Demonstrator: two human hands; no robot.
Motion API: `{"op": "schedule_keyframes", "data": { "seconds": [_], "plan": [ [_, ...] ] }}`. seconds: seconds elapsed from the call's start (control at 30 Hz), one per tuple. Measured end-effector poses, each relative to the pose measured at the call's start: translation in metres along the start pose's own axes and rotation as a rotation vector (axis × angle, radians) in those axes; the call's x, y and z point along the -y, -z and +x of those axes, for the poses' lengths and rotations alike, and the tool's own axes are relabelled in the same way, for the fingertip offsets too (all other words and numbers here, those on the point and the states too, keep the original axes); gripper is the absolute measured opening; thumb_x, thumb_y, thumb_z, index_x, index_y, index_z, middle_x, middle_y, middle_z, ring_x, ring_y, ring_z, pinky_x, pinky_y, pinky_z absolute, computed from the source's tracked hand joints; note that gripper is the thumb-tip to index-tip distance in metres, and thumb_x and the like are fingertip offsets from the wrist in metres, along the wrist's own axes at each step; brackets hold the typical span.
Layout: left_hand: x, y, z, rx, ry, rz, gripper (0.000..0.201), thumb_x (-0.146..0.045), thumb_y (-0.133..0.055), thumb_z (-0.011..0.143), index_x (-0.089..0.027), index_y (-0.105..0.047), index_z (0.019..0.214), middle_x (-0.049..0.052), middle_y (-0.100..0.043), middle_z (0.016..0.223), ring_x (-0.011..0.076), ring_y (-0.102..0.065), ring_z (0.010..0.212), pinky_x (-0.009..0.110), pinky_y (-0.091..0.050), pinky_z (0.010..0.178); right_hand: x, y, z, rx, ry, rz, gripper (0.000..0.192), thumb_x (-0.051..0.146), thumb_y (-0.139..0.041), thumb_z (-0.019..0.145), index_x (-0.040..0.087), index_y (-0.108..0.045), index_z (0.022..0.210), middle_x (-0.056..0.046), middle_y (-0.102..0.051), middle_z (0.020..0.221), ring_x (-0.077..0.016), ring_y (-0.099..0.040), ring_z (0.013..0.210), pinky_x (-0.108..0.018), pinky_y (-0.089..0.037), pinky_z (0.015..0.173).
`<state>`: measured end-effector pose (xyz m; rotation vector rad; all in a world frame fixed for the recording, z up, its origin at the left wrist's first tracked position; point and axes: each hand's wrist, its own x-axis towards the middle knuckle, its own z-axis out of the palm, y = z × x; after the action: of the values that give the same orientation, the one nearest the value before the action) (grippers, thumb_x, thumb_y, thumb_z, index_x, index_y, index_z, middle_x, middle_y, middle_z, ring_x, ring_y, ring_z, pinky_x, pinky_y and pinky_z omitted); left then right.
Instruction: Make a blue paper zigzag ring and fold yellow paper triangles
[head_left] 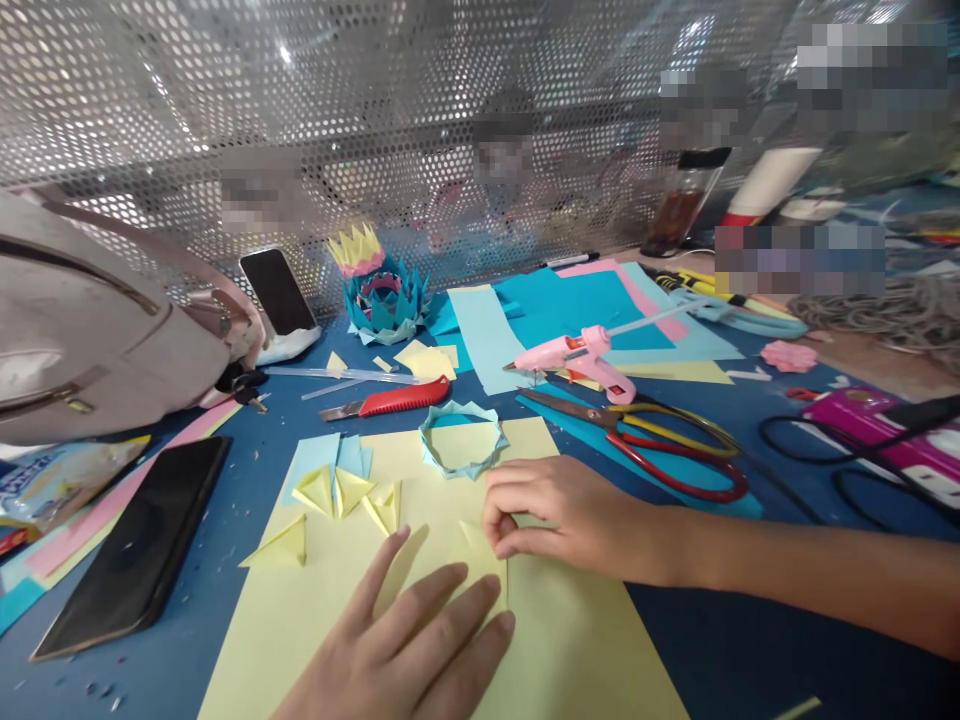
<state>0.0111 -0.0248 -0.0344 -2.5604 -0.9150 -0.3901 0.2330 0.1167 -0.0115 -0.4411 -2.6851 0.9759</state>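
At the lower centre of the frame, the left hand point(420, 640) lies flat and open on a small, thin, floppy pale-yellow paper piece point(480, 565) on the blue counter point(225, 520), while the right hand point(559, 520) pinches its upper corner between curled fingertips; it likely handles light and creases easily, best held by its edges.

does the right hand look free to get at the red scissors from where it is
Probably yes. The right hand pinches a small yellow folded piece on the yellow sheet, and the red scissors lie just beyond it on the blue table with nothing between. It would have to release the fold first.
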Motion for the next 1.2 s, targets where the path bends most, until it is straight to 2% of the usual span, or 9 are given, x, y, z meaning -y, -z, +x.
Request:
{"op": "schedule_keyframes", "data": {
  "seconds": [0.13, 0.27, 0.47, 0.77, 0.9, 1.0, 1.1, 1.2],
  "plan": [
    [0.007, 0.009, 0.000, 0.065, -0.052, 0.038, 0.033, -0.036, -0.046, 0.104, -0.028, -0.061, 0.133, -0.004, -0.061, 0.139, 0.0187, -0.055, 0.126, 0.059, 0.002, 0.124, 0.000, -0.003, -0.001, 0.016, 0.015, -0.089, 0.013, 0.028, -0.064, 0.096, 0.019, -0.063, 0.087, 0.003, -0.062, 0.086, -0.0112, -0.057, 0.077, -0.024, -0.034, 0.066],
    [0.005, 0.009, -0.001, 0.089, -0.063, 0.042, 0.036, -0.036, -0.044, 0.105, -0.027, -0.057, 0.137, -0.004, -0.059, 0.143, 0.0196, -0.052, 0.129, 0.061, 0.006, 0.122, 0.003, -0.005, 0.000, 0.021, -0.006, -0.151, 0.012, 0.026, -0.065, 0.095, 0.019, -0.061, 0.086, 0.003, -0.061, 0.085, -0.0115, -0.057, 0.077, -0.024, -0.033, 0.066],
    [-0.004, 0.005, -0.006, 0.085, 0.039, 0.002, 0.037, -0.035, -0.037, 0.107, -0.031, -0.057, 0.137, -0.007, -0.056, 0.145, 0.0189, -0.047, 0.134, 0.059, 0.005, 0.124, 0.008, -0.005, 0.000, 0.009, -0.017, -0.212, 0.013, 0.025, -0.067, 0.094, 0.019, -0.060, 0.085, 0.003, -0.061, 0.086, -0.0114, -0.056, 0.077, -0.024, -0.033, 0.064],
    [-0.003, 0.007, -0.006, 0.091, 0.042, 0.001, 0.035, -0.033, -0.039, 0.107, -0.036, -0.056, 0.138, -0.008, -0.055, 0.146, 0.0174, -0.050, 0.134, 0.059, 0.001, 0.124, 0.004, -0.011, -0.005, -0.046, 0.069, -0.294, 0.011, 0.023, -0.062, 0.096, 0.019, -0.057, 0.088, 0.002, -0.061, 0.089, -0.0119, -0.055, 0.076, -0.025, -0.033, 0.062],
    [0.004, 0.007, -0.006, 0.054, -0.033, 0.012, 0.037, -0.040, -0.050, 0.102, -0.039, -0.054, 0.139, -0.006, -0.060, 0.141, 0.0191, -0.057, 0.128, 0.060, -0.003, 0.124, 0.005, -0.010, -0.004, -0.041, 0.077, -0.296, 0.012, 0.024, -0.063, 0.096, 0.019, -0.057, 0.087, 0.001, -0.062, 0.088, -0.0130, -0.056, 0.076, -0.025, -0.034, 0.062],
    [0.005, 0.006, -0.005, 0.019, -0.050, 0.021, 0.038, -0.043, -0.054, 0.100, -0.041, -0.055, 0.137, -0.006, -0.058, 0.144, 0.0194, -0.059, 0.126, 0.060, -0.006, 0.124, 0.005, -0.010, -0.003, -0.038, 0.073, -0.296, 0.011, 0.023, -0.064, 0.095, 0.019, -0.058, 0.087, 0.001, -0.062, 0.089, -0.0128, -0.057, 0.076, -0.025, -0.034, 0.062],
    [0.004, 0.005, -0.003, 0.018, -0.040, 0.022, 0.036, -0.041, -0.054, 0.100, -0.042, -0.057, 0.136, -0.007, -0.053, 0.149, 0.0196, -0.059, 0.125, 0.060, -0.006, 0.123, 0.005, -0.010, -0.003, -0.046, 0.079, -0.296, 0.012, 0.023, -0.065, 0.094, 0.019, -0.057, 0.087, 0.002, -0.062, 0.088, -0.0123, -0.056, 0.076, -0.025, -0.034, 0.062],
    [0.004, 0.006, -0.002, -0.013, -0.028, 0.009, 0.032, -0.039, -0.050, 0.102, -0.042, -0.060, 0.132, -0.009, -0.054, 0.147, 0.0188, -0.060, 0.123, 0.059, -0.007, 0.124, 0.004, -0.011, -0.003, -0.050, 0.080, -0.296, 0.012, 0.023, -0.065, 0.095, 0.019, -0.057, 0.087, 0.002, -0.061, 0.087, -0.0123, -0.055, 0.075, -0.025, -0.033, 0.061]
  ]
}}
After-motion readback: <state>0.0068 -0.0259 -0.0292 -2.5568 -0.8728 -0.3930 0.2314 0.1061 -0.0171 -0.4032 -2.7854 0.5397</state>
